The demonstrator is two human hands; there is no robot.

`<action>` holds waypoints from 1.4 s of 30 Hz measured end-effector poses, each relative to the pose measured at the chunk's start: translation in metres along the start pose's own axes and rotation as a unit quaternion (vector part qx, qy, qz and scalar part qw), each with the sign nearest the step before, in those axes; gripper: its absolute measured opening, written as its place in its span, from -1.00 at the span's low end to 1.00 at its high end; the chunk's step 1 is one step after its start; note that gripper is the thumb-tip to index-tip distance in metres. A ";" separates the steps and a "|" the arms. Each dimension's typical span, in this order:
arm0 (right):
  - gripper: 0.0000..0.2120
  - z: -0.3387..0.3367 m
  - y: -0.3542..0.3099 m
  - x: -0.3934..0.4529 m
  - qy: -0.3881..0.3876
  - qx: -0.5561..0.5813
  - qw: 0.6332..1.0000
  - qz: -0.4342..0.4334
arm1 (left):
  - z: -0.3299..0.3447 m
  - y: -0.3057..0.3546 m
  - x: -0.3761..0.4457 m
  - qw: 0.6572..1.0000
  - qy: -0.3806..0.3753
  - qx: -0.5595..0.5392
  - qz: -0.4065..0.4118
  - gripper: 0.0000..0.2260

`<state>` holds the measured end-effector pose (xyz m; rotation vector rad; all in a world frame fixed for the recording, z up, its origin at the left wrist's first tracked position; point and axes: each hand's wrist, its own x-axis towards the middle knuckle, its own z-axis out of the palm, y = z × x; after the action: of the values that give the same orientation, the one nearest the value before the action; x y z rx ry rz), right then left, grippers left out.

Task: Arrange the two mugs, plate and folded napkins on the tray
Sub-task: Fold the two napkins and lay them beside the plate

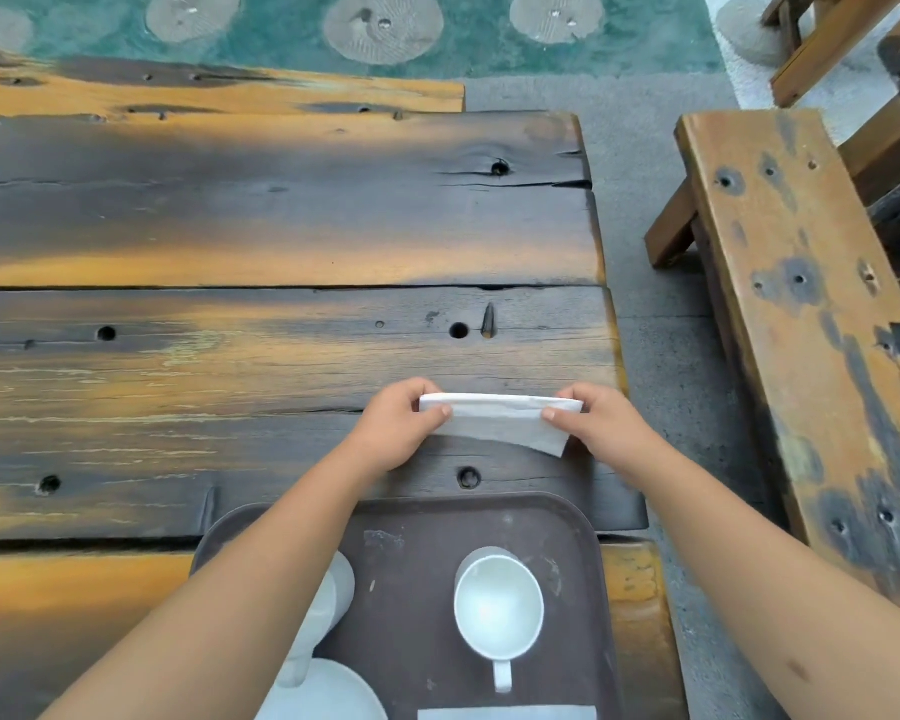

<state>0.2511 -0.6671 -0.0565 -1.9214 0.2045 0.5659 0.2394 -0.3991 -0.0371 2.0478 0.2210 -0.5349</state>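
Currently both hands — left hand (396,433), right hand (601,426) — pinch the white napkin (500,423) ends above the wooden table (281,226), beyond the tray (411,517). Align edges, crease flat — then lay it beside the mug (499,608).

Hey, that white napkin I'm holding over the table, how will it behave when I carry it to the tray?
The napkin is probably floppy: its lower edge sags between the left hand and right hand. It looks thin, so likely very light and apt to unfold or blow off outdoors.
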 end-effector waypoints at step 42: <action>-0.88 0.098 0.130 -0.296 0.111 -0.054 0.984 0.128 | 0.131 -0.116 -0.292 0.989 0.070 0.052 -0.115 -0.71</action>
<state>-0.0864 -0.6667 -0.0543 -2.0787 0.5810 0.5377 -0.0992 -0.4345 -0.0502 2.1778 0.5287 -0.5527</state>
